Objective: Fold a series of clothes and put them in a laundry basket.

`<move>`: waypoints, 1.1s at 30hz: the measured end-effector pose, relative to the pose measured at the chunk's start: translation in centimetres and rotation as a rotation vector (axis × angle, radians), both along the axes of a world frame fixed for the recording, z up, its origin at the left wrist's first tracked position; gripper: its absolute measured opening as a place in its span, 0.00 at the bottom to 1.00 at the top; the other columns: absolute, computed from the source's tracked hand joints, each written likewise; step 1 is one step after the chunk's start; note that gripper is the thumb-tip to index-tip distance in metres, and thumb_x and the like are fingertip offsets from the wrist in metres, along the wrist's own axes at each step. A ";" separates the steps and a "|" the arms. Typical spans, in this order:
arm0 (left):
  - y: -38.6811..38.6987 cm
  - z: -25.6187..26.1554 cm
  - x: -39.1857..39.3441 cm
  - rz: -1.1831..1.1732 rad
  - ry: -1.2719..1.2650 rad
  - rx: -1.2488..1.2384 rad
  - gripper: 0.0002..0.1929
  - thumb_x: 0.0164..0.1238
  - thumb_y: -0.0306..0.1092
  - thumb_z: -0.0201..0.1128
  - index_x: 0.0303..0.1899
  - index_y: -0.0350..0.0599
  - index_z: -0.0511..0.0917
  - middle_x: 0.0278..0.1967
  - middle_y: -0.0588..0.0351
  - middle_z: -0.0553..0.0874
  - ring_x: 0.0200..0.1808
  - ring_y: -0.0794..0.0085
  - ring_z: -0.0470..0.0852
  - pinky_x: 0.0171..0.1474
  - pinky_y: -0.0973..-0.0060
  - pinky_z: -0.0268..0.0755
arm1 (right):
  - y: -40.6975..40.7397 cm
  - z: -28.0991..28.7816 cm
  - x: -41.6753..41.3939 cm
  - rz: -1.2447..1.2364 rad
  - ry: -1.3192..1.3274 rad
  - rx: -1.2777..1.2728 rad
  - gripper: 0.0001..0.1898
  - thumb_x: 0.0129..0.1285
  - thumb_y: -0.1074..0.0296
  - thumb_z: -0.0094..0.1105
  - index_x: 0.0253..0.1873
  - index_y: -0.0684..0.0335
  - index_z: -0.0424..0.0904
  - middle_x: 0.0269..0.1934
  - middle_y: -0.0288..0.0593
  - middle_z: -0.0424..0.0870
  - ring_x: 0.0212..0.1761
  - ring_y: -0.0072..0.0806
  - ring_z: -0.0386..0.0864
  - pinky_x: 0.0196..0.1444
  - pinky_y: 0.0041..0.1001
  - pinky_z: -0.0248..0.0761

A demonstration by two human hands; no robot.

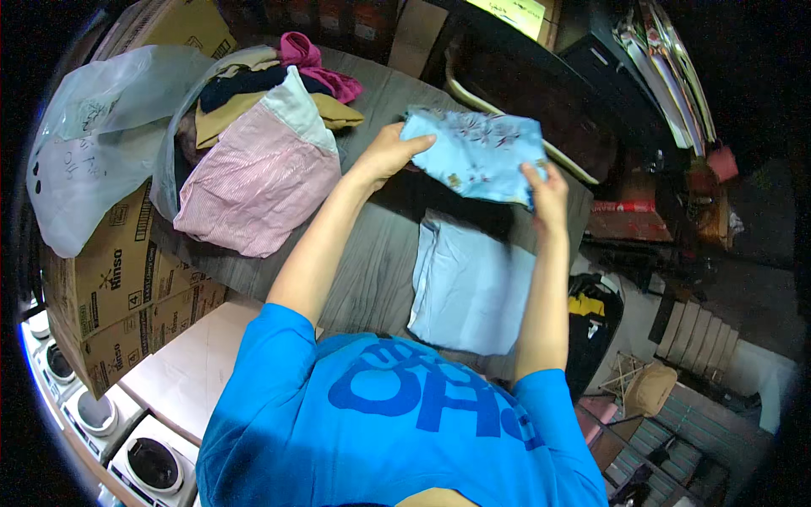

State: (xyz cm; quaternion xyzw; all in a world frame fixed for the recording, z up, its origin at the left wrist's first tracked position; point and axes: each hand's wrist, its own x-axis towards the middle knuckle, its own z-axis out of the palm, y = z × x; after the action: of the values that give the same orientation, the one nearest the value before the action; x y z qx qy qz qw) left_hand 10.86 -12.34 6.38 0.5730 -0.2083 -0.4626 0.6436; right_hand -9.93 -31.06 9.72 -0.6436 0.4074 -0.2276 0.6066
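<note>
Both of my hands hold a light blue floral cloth (476, 152) that looks folded, raised over the table. My left hand (391, 152) grips its left end, with the thumb on top. On the right end, the fingers of my right hand (547, 190) close around the edge. Below it, nearer my body, a pale blue folded cloth (472, 285) lies on the wood-grain table (355, 272). To the left of my left arm sits a pink striped cloth with a white band (266, 184), leaning against a heap of clothes.
A clear plastic bag (120, 139) bearing handwriting hangs at the table's left side. Mustard cloth (234, 114) and magenta cloth (304, 54) lie in the heap. Rinso cartons (114, 272) stack below left, near front-loading washing machines (152, 462). Dark clothing (592, 323) lies at the right.
</note>
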 end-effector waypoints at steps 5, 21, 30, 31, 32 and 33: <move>3.8 3.6 -8.2 -0.118 0.013 -0.271 0.21 0.64 0.39 0.65 0.52 0.34 0.74 0.46 0.55 0.82 0.47 0.75 0.79 0.55 0.75 0.70 | 3.1 6.0 -11.0 0.005 -0.127 -0.057 0.16 0.63 0.68 0.60 0.53 0.69 0.73 0.47 0.40 0.80 0.45 0.20 0.76 0.49 0.22 0.69; 9.4 -7.2 -21.3 -0.404 -0.537 0.355 0.25 0.57 0.32 0.68 0.54 0.32 0.70 0.26 0.60 0.77 0.28 0.78 0.73 0.32 0.77 0.69 | 12.0 -8.0 -28.4 -0.377 0.286 0.222 0.10 0.62 0.67 0.62 0.43 0.67 0.77 0.31 0.34 0.80 0.30 0.16 0.74 0.33 0.19 0.66; 13.3 -8.0 -25.1 -0.120 -0.378 0.437 0.24 0.53 0.33 0.68 0.52 0.34 0.74 0.18 0.60 0.74 0.23 0.75 0.75 0.33 0.73 0.71 | 12.6 -10.0 -31.0 -0.212 0.265 0.122 0.09 0.61 0.69 0.62 0.40 0.67 0.78 0.25 0.29 0.75 0.26 0.12 0.68 0.27 0.17 0.59; 13.5 -8.1 -25.3 -0.065 -0.434 0.378 0.24 0.53 0.33 0.68 0.52 0.34 0.74 0.18 0.60 0.74 0.23 0.75 0.75 0.33 0.73 0.71 | 12.6 -10.7 -31.0 -0.242 0.344 0.126 0.09 0.60 0.69 0.63 0.40 0.67 0.78 0.25 0.28 0.74 0.26 0.11 0.67 0.27 0.17 0.59; 13.5 -8.0 -25.5 -0.053 -0.477 0.385 0.23 0.53 0.32 0.67 0.51 0.34 0.74 0.18 0.59 0.76 0.23 0.72 0.76 0.33 0.73 0.71 | 12.5 -11.1 -31.0 -0.194 0.289 0.101 0.09 0.60 0.69 0.63 0.40 0.67 0.78 0.25 0.28 0.74 0.26 0.11 0.67 0.27 0.17 0.59; 13.6 -7.7 -25.8 -0.059 -0.500 0.370 0.22 0.54 0.32 0.66 0.50 0.33 0.74 0.18 0.58 0.77 0.22 0.70 0.78 0.32 0.72 0.72 | 12.5 -11.3 -30.8 -0.192 0.317 0.050 0.09 0.59 0.69 0.62 0.41 0.68 0.78 0.24 0.31 0.75 0.24 0.16 0.69 0.27 0.20 0.61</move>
State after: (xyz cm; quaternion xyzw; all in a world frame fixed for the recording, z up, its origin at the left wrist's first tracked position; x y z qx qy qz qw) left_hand -14.94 1.25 -1.28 0.7701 -0.2889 -0.3560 0.4436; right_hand -40.74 -18.60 -1.60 -0.6144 0.5628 -0.1700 0.5262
